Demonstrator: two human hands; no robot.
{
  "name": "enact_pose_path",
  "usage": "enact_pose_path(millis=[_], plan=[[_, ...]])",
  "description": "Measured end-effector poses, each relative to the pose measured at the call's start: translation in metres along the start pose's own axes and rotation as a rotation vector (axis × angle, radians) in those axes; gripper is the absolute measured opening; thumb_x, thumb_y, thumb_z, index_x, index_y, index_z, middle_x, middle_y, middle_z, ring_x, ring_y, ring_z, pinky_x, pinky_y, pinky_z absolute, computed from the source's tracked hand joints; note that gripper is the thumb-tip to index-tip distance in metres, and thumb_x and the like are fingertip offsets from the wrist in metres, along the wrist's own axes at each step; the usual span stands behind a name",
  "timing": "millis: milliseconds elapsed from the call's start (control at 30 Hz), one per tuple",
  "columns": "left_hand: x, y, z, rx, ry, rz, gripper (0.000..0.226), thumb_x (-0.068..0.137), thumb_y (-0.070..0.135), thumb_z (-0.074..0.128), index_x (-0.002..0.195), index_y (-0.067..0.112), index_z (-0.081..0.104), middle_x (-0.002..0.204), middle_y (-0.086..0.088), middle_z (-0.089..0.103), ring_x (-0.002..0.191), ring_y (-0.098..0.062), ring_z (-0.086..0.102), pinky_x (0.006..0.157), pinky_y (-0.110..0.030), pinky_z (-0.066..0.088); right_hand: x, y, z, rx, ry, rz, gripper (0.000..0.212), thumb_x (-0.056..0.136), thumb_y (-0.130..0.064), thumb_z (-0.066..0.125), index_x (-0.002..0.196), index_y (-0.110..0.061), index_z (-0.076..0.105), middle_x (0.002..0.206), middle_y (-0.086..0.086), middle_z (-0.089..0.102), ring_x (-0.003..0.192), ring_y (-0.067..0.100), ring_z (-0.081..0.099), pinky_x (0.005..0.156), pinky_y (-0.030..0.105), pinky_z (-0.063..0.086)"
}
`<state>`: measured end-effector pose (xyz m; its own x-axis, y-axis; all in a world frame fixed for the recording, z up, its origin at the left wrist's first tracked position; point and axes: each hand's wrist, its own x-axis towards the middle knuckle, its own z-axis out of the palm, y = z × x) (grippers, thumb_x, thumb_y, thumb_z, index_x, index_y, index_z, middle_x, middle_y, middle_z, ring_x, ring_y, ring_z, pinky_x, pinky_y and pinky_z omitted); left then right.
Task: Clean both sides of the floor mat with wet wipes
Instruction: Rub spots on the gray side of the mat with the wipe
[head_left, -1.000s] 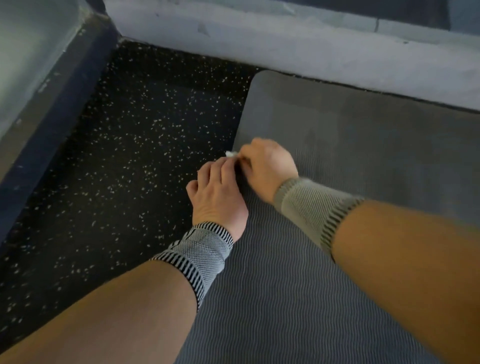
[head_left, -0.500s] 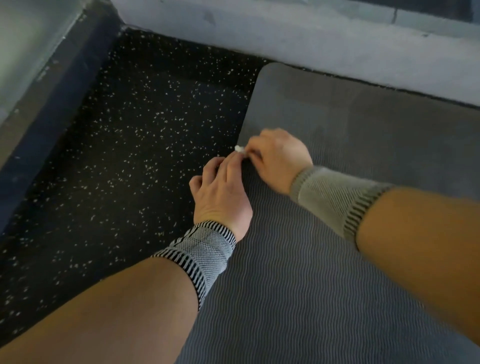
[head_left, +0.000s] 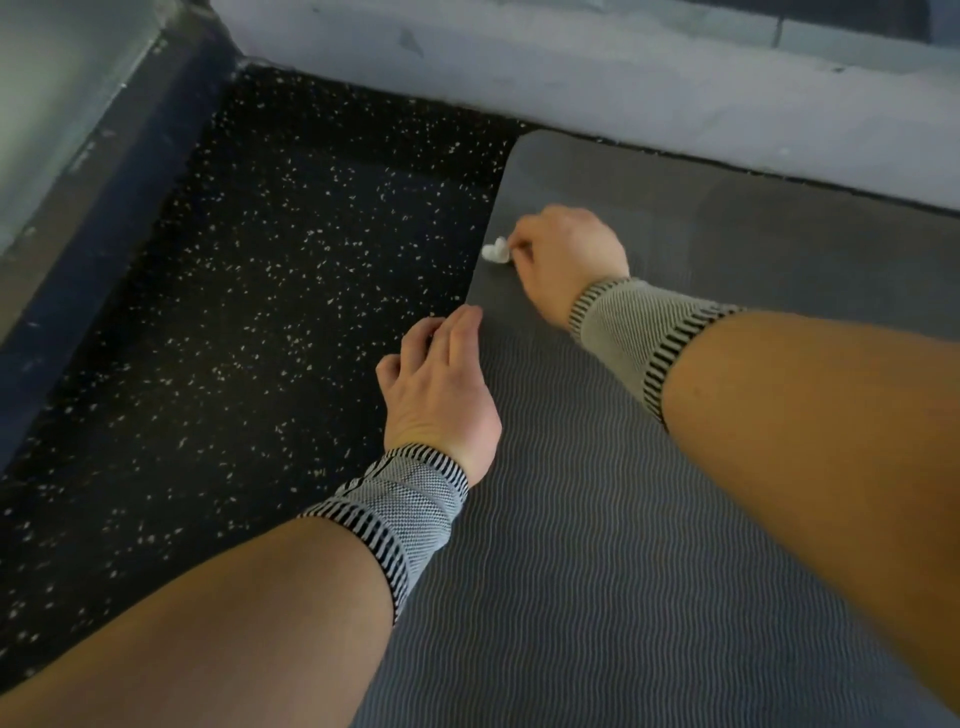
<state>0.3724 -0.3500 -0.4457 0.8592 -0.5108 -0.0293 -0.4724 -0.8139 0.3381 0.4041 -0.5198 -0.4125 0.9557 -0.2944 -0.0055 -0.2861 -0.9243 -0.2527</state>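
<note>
Grey and ribbed with fine wavy lines, the floor mat (head_left: 649, 519) fills the view from 3 to 6 o'clock, its left edge running up toward the wall (head_left: 571, 67) at 12 o'clock. Near that edge, just above centre, the right hand (head_left: 566, 260) pinches a small bunched white wet wipe (head_left: 494, 252) against the mat, fingers curled round it. At centre, the left hand (head_left: 441, 384) lies with relaxed, nearly straight fingers, grasping nothing, its fingertips at the mat's edge and the outer fingers over the black speckled floor (head_left: 249, 312) at 9 o'clock. Both wrists wear knitted striped wristbands (head_left: 400, 509). A dark baseboard (head_left: 98, 208) runs along 10 o'clock.
</note>
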Motion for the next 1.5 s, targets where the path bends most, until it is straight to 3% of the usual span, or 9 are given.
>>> enact_pose_path(millis=[67, 233, 433, 633, 800, 967, 1133, 1367, 1500], plan=[[0.000, -0.001, 0.000, -0.002, -0.001, -0.006, 0.071, 0.081, 0.016, 0.050, 0.147, 0.024, 0.025, 0.150, 0.009, 0.035, 0.136, -0.015, 0.021, 0.108, -0.043, 0.022, -0.005, -0.005, 0.005, 0.028, 0.027, 0.072, 0.021, 0.096, -0.022, 0.045, 0.105, -0.016, 0.062, 0.097, 0.002, 0.054, 0.095, 0.022, 0.053, 0.076, 0.034, 0.043], [0.001, -0.001, 0.000, 0.011, 0.000, -0.010, 0.066, 0.084, 0.020, 0.045, 0.147, 0.031, 0.026, 0.152, 0.012, 0.031, 0.137, -0.016, 0.019, 0.108, -0.044, 0.021, -0.078, -0.002, 0.003, 0.071, -0.034, -0.201, 0.020, 0.094, -0.026, 0.049, 0.099, -0.017, 0.066, 0.088, 0.001, 0.055, 0.084, 0.020, 0.052, 0.071, 0.033, 0.044], [0.003, -0.002, -0.001, 0.123, -0.090, 0.039, 0.068, 0.087, 0.022, 0.051, 0.149, 0.035, 0.026, 0.158, 0.016, 0.016, 0.135, -0.013, 0.007, 0.108, -0.045, 0.019, -0.028, 0.010, 0.004, 0.008, 0.066, 0.096, 0.024, 0.097, -0.027, 0.042, 0.100, -0.015, 0.063, 0.091, 0.003, 0.053, 0.088, 0.024, 0.053, 0.068, 0.030, 0.037], [0.005, -0.002, -0.002, 0.124, -0.098, 0.044, 0.064, 0.091, 0.023, 0.046, 0.151, 0.032, 0.025, 0.159, 0.016, 0.015, 0.138, -0.013, 0.009, 0.110, -0.044, 0.018, -0.078, 0.014, -0.002, 0.023, -0.033, -0.151, 0.019, 0.094, -0.026, 0.047, 0.095, -0.016, 0.064, 0.087, 0.003, 0.054, 0.086, 0.025, 0.053, 0.069, 0.032, 0.040], [0.003, 0.002, -0.006, 0.158, -0.111, 0.052, 0.063, 0.091, 0.021, 0.048, 0.150, 0.032, 0.028, 0.158, 0.015, 0.018, 0.138, -0.015, 0.012, 0.110, -0.044, 0.019, -0.033, 0.022, 0.002, 0.006, 0.043, 0.143, 0.020, 0.095, -0.021, 0.045, 0.104, -0.015, 0.061, 0.100, 0.009, 0.057, 0.094, 0.029, 0.055, 0.069, 0.032, 0.038], [0.018, 0.027, -0.004, 0.093, -0.044, 0.016, 0.055, 0.090, 0.019, 0.049, 0.144, 0.027, 0.042, 0.155, 0.014, 0.026, 0.140, -0.015, 0.013, 0.111, -0.046, 0.019, -0.100, 0.014, -0.002, 0.045, -0.007, -0.110, 0.013, 0.091, -0.021, 0.055, 0.090, -0.012, 0.065, 0.083, 0.006, 0.055, 0.081, 0.029, 0.056, 0.064, 0.032, 0.040], [0.019, 0.047, 0.016, 0.057, -0.107, 0.107, 0.066, 0.093, 0.020, 0.046, 0.154, 0.020, 0.018, 0.160, 0.011, 0.015, 0.142, -0.016, 0.016, 0.114, -0.041, 0.018, -0.034, 0.031, -0.002, 0.037, 0.064, 0.132, 0.018, 0.093, -0.023, 0.046, 0.098, -0.016, 0.062, 0.100, 0.008, 0.058, 0.095, 0.028, 0.054, 0.069, 0.032, 0.038], [0.017, 0.046, 0.018, 0.082, -0.086, 0.097, 0.062, 0.093, 0.023, 0.042, 0.152, 0.022, 0.024, 0.159, 0.012, 0.016, 0.139, -0.015, 0.015, 0.111, -0.041, 0.019, -0.091, 0.039, -0.007, 0.052, 0.042, -0.056, 0.019, 0.093, -0.025, 0.050, 0.093, -0.014, 0.066, 0.089, 0.008, 0.059, 0.087, 0.030, 0.054, 0.069, 0.037, 0.044], [0.016, 0.045, 0.017, 0.116, -0.076, 0.146, 0.064, 0.091, 0.024, 0.047, 0.151, 0.026, 0.027, 0.158, 0.011, 0.020, 0.136, -0.018, 0.019, 0.109, -0.042, 0.022, -0.039, 0.055, -0.007, 0.036, 0.110, 0.138, 0.023, 0.096, -0.028, 0.044, 0.100, -0.015, 0.063, 0.101, 0.009, 0.058, 0.096, 0.029, 0.054, 0.076, 0.037, 0.044]])
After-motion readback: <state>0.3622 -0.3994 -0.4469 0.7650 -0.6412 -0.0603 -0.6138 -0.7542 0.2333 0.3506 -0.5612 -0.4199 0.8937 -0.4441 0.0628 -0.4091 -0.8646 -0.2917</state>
